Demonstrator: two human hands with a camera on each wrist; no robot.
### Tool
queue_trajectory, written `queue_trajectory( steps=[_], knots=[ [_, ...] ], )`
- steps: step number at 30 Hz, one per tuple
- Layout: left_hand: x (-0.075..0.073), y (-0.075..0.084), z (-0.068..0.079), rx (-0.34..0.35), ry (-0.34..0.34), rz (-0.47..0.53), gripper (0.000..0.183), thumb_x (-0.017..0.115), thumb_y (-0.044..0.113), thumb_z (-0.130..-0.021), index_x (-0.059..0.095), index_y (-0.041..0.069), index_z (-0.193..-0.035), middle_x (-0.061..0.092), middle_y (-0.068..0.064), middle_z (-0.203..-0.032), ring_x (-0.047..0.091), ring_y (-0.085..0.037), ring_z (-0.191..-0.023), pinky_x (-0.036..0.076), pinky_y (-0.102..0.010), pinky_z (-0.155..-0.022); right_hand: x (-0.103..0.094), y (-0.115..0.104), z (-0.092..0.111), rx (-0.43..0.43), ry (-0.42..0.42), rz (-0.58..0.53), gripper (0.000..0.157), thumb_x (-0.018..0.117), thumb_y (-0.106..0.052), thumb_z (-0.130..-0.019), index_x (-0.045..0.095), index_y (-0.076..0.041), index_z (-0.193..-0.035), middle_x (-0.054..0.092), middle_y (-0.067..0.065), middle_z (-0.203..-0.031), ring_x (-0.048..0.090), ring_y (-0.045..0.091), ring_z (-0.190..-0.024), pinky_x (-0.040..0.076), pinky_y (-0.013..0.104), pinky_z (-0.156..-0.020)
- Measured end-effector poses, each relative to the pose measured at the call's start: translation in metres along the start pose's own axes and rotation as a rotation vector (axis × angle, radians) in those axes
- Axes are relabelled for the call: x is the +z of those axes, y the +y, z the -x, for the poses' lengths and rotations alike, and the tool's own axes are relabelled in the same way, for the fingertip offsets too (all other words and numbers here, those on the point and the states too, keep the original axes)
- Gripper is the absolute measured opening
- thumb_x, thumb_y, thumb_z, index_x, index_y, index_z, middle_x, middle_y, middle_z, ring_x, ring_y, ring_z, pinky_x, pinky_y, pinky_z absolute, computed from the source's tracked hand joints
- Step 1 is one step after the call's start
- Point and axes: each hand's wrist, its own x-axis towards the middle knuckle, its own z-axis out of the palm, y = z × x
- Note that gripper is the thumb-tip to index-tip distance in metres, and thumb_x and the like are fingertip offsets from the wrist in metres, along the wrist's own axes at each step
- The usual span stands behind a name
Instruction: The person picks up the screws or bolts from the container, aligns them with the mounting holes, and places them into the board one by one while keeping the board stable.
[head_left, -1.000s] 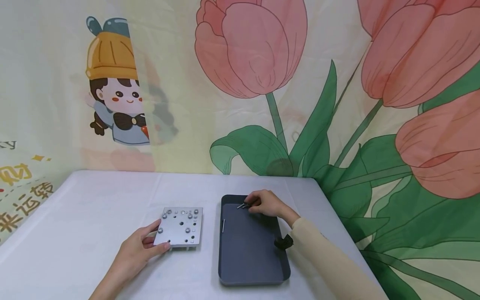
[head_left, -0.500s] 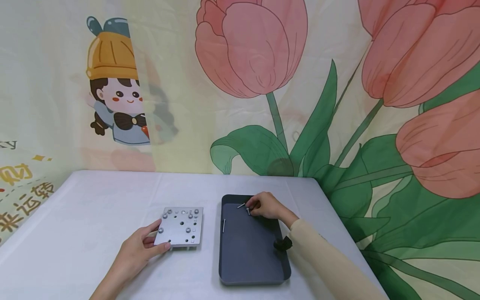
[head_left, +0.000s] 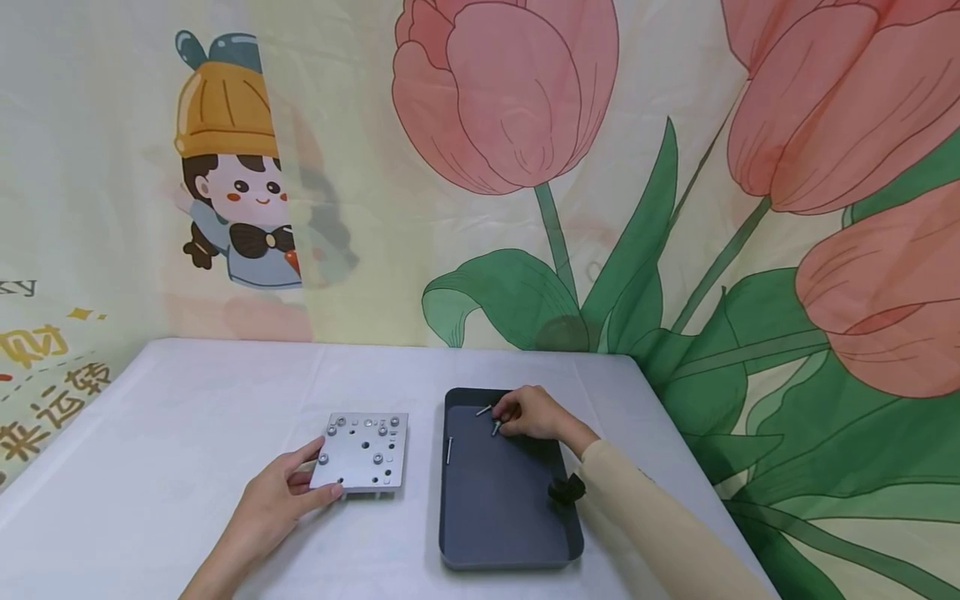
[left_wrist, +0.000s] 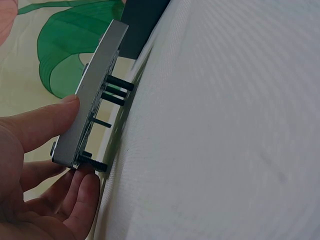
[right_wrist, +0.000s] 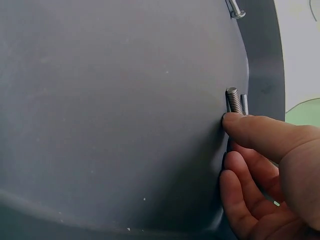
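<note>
A square silver metal plate (head_left: 352,467) with holes and several screws in its top sits on the left of the table. My left hand (head_left: 273,500) grips it by its left edge and near corner. In the left wrist view, threaded screw shanks (left_wrist: 120,83) stick out below the plate. Inside the dark grey tray (head_left: 510,546), my right hand (head_left: 536,414) pinches a screw (right_wrist: 233,100) between thumb and fingers, its threaded end showing and its head hidden. Another screw (head_left: 483,410) lies just beside it, and a third screw (head_left: 449,451) lies along the tray's left wall.
The tray stands to the right of the plate on a white-covered table (head_left: 225,392). A black object (head_left: 566,489) is at the right sleeve's cuff, over the tray's right rim. Behind the table hangs a backdrop (head_left: 360,208) with printed tulips and a cartoon figure.
The right hand has shifted slightly right and down in the tray, and the pinched screw now shows apart from the one lying nearby. The left hand and plate have stayed put.
</note>
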Motion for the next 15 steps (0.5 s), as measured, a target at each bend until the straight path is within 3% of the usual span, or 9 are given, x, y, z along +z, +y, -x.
queue_trajectory(
  steps=[15],
  knots=[
    [0.0008, 0.0006, 0.0004, -0.010, -0.002, 0.036, 0.099, 0.091, 0.043, -0.084, 0.041, 0.015, -0.165, 0.051, -0.022, -0.156, 0.066, -0.028, -0.123, 0.054, -0.020, -0.082, -0.0029, 0.0005, 0.0014, -0.058, -0.050, -0.037, 0.008, 0.081, -0.010, -0.095, 0.080, -0.010, -0.103, 0.075, -0.005, -0.091, 0.067, 0.008, -0.081, 0.056, 0.028, -0.073]
  ],
)
